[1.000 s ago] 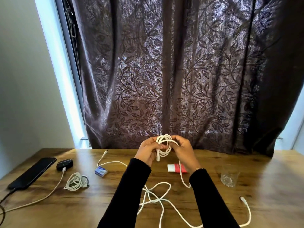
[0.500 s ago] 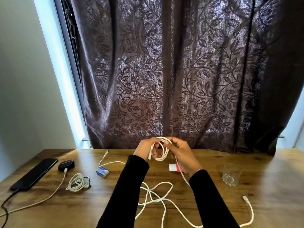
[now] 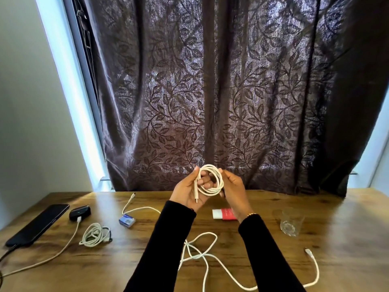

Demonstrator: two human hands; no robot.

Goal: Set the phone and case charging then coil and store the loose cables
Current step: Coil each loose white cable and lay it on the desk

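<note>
Head view, one entry. White cable coil: held upright above the far edge of the bench, between both hands. Left hand: fingers curled round the coil's 9 o'clock side, with a plug end hanging straight down past the palm. Right hand: fingers curled on the coil's 3 o'clock side; whether the loops are pinched or only steadied cannot be told. The plane of the coil is turned toward the camera.

Loose cable: sprawled on the bench at 6 o'clock from the hands, between the sleeves, its long run trailing toward 4 o'clock to a plug. The right hand is judged the nearer to that plug end. Whether this run joins the held coil is hidden by the forearms.

Finished coil: laid flat at 8 o'clock. Phone and case: at 9 o'clock, each with a lead plugged in, judged set charging.
</note>
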